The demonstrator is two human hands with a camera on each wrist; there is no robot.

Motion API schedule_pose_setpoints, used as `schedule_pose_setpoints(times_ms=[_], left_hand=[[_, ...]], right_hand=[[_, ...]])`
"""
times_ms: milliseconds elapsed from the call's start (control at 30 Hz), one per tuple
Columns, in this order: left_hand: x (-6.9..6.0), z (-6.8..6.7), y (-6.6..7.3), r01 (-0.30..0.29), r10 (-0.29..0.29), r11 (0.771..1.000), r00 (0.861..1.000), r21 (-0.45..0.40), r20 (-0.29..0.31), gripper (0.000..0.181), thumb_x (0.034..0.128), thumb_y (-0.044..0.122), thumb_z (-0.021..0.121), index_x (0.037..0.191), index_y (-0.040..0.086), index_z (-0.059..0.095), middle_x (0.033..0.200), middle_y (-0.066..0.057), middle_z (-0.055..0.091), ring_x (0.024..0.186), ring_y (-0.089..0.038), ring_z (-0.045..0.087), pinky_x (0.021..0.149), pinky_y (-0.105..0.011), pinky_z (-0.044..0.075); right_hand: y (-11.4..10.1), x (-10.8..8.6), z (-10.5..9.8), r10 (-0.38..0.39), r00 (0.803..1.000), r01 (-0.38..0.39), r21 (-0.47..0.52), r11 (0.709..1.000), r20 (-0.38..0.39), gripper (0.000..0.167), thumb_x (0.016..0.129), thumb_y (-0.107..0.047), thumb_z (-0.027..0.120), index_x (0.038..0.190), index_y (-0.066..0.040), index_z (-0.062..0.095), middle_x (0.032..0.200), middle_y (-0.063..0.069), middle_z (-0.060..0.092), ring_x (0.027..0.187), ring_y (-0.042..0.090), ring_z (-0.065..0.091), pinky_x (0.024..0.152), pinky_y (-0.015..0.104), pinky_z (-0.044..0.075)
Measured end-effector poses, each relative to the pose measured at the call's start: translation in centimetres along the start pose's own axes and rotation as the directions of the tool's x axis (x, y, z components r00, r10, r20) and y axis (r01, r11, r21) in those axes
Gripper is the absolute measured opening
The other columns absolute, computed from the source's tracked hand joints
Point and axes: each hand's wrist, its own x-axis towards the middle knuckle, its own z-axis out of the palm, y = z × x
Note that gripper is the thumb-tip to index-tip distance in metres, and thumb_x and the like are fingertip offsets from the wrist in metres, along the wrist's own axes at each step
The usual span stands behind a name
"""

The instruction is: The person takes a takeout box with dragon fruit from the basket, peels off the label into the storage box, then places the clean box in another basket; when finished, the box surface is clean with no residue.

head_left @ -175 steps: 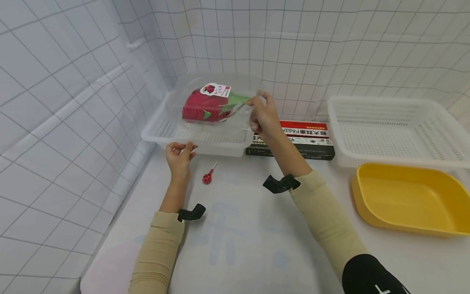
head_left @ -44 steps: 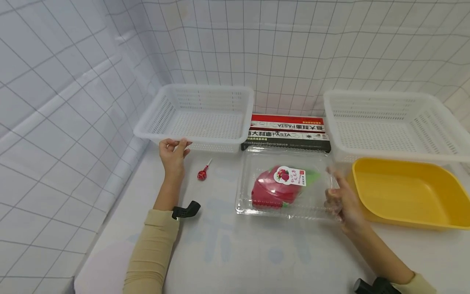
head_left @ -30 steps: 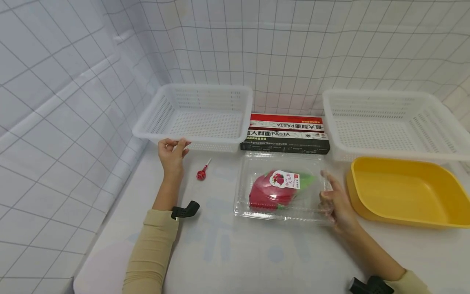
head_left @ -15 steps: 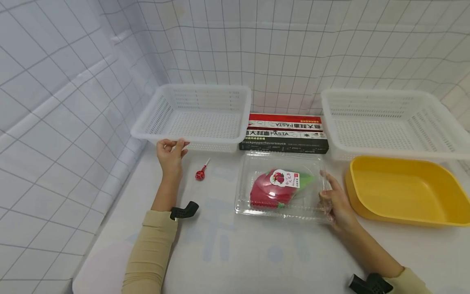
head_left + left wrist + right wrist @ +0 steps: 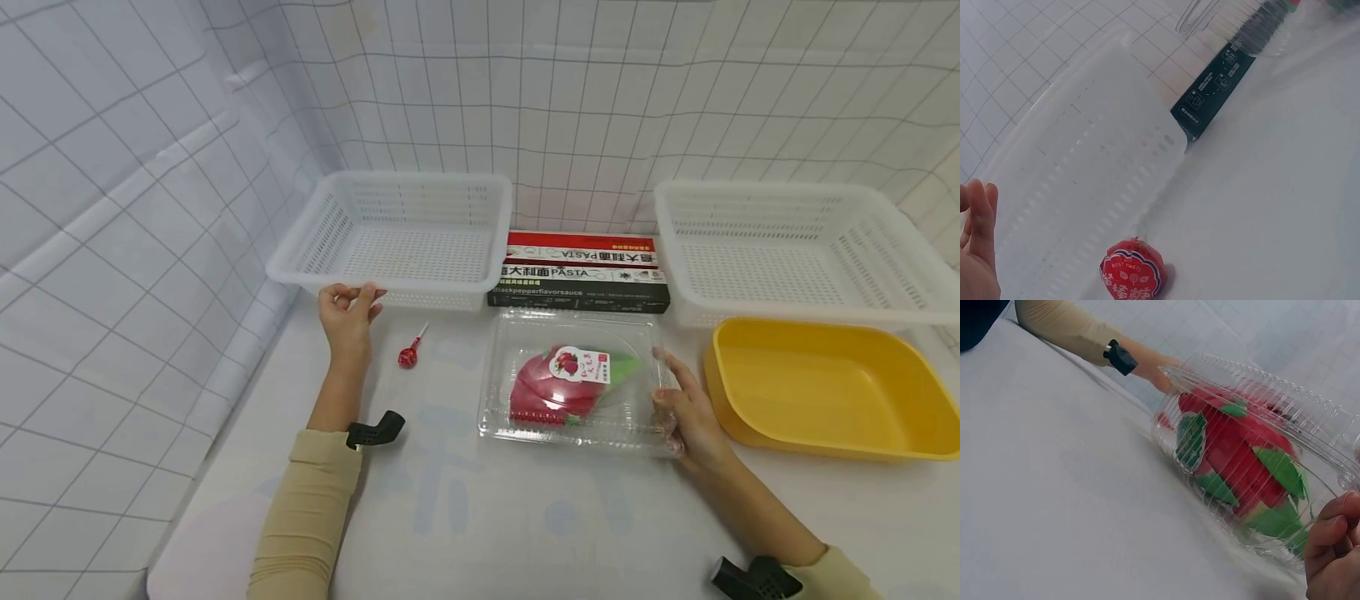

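Observation:
In the head view my right hand (image 5: 693,417) grips the right edge of a clear plastic clamshell box (image 5: 498,400). Inside it lies a red and green dragon fruit (image 5: 547,392) under a white label. The box sits low over the table, before the pasta boxes; in the right wrist view my fingers (image 5: 1329,534) hold its rim. At the left, my left hand (image 5: 347,329) pinches the front rim of a white slotted basket (image 5: 450,298) between thumb and fingers. A red-wrapped lollipop (image 5: 408,357) lies on the table just right of that hand, also large in the left wrist view.
Two pasta boxes (image 5: 581,271), one red and white, one black, lie against the back between the baskets. A second white basket (image 5: 795,250) stands at the back right. In front of it is a yellow tray (image 5: 832,450), close to my right hand. A gridded curtain (image 5: 585,100) encloses the table.
My right hand has brought the clamshell box from above the left basket rightward and toward me, down before the pasta boxes. The left hand stays at the basket rim. The last half second shows little movement.

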Motion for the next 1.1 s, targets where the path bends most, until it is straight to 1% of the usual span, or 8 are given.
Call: schedule_pose_setpoints(times_ms=[300, 400, 467, 633, 800, 867, 967, 1100], left_hand=[[-0.2, 0.2, 0.1, 0.021, -0.021, 1.000, 1.000, 0.012, -0.010, 0.029, 0.0943, 0.003, 0.061, 0.096, 0.012, 0.034, 0.089, -0.006, 0.052, 0.076, -0.011, 0.068, 0.071, -0.019, 0.054], [-0.4, 0.3, -0.1, 0.025, -0.025, 0.999, 1.000, 0.028, -0.013, 0.028, 0.0944, 0.004, 0.062, 0.097, 0.012, 0.035, 0.090, -0.006, 0.053, 0.075, -0.011, 0.067, 0.072, -0.020, 0.055], [-0.5, 0.3, -0.2, 0.027, -0.027, 0.999, 0.999, 0.043, -0.018, 0.028, 0.0943, 0.006, 0.063, 0.096, 0.012, 0.035, 0.090, -0.006, 0.053, 0.072, -0.010, 0.067, 0.072, -0.019, 0.054], [-0.7, 0.4, -0.3, 0.034, -0.032, 0.996, 0.999, 0.081, -0.020, 0.030, 0.0922, 0.005, 0.066, 0.094, 0.013, 0.038, 0.086, -0.003, 0.054, 0.067, -0.009, 0.063, 0.070, -0.020, 0.054], [-1.1, 0.6, -0.4, 0.059, -0.065, 0.984, 0.997, 0.167, 0.031, 0.027, 0.0913, 0.006, 0.067, 0.091, 0.013, 0.041, 0.081, 0.001, 0.052, 0.065, -0.008, 0.058, 0.066, -0.018, 0.052], [-1.5, 0.9, -0.5, 0.091, -0.107, 0.974, 0.992, 0.210, 0.068, 0.025, 0.0915, 0.006, 0.066, 0.091, 0.013, 0.042, 0.080, 0.001, 0.051, 0.065, -0.008, 0.058, 0.065, -0.018, 0.051], [-2.5, 1.3, -0.6, 0.141, -0.195, 0.944, 0.968, 0.299, 0.159, 0.022, 0.0925, 0.008, 0.065, 0.095, 0.012, 0.044, 0.084, 0.001, 0.053, 0.070, -0.009, 0.059, 0.067, -0.018, 0.051], [-4.2, 1.9, -0.3, 0.132, -0.292, 0.890, 0.900, 0.436, 0.323, 0.021, 0.0936, 0.012, 0.063, 0.104, 0.007, 0.045, 0.096, -0.003, 0.057, 0.082, -0.013, 0.061, 0.073, -0.022, 0.053]], right_hand=[[-0.8, -0.2, 0.2, 0.065, 0.991, -0.076, -0.093, 0.993, -0.114, 0.038, 0.098, -0.001, 0.046, 0.129, -0.022, 0.046, 0.054, -0.008, 0.047, 0.038, 0.001, 0.042, 0.034, 0.013, 0.034], [-1.2, -0.4, 0.2, 0.058, 0.989, -0.092, -0.256, 0.962, -0.137, 0.035, 0.100, -0.005, 0.048, 0.134, -0.014, 0.043, 0.055, -0.006, 0.048, 0.040, 0.004, 0.042, 0.036, 0.016, 0.036], [-1.5, -0.4, 0.1, 0.067, 0.986, -0.124, -0.392, 0.912, -0.154, 0.037, 0.101, -0.012, 0.049, 0.138, -0.008, 0.040, 0.058, -0.004, 0.050, 0.042, 0.006, 0.042, 0.038, 0.019, 0.038], [-3.0, -0.3, 0.1, 0.074, 0.986, -0.156, -0.685, 0.712, -0.147, 0.050, 0.103, -0.027, 0.050, 0.141, 0.001, 0.035, 0.072, 0.007, 0.054, 0.043, 0.013, 0.044, 0.039, 0.026, 0.041], [-4.4, -0.3, 0.8, 0.001, 0.988, -0.135, -0.844, 0.519, -0.157, 0.051, 0.100, -0.040, 0.053, 0.133, -0.001, 0.049, 0.078, 0.011, 0.055, 0.048, 0.019, 0.052, 0.044, 0.029, 0.044], [-4.8, -0.3, 1.0, -0.042, 0.988, -0.110, -0.881, 0.461, -0.146, 0.050, 0.099, -0.039, 0.054, 0.129, 0.001, 0.053, 0.080, 0.011, 0.057, 0.054, 0.020, 0.055, 0.048, 0.028, 0.045], [-5.3, -0.3, 1.3, -0.097, 0.988, -0.073, -0.920, 0.386, -0.119, 0.048, 0.098, -0.039, 0.057, 0.124, 0.002, 0.057, 0.082, 0.009, 0.057, 0.064, 0.020, 0.054, 0.053, 0.027, 0.044], [-6.0, -0.3, 1.8, -0.144, 0.986, -0.032, -0.952, 0.304, -0.080, 0.048, 0.094, -0.039, 0.063, 0.120, 0.002, 0.060, 0.081, 0.006, 0.055, 0.069, 0.020, 0.052, 0.055, 0.026, 0.045]])
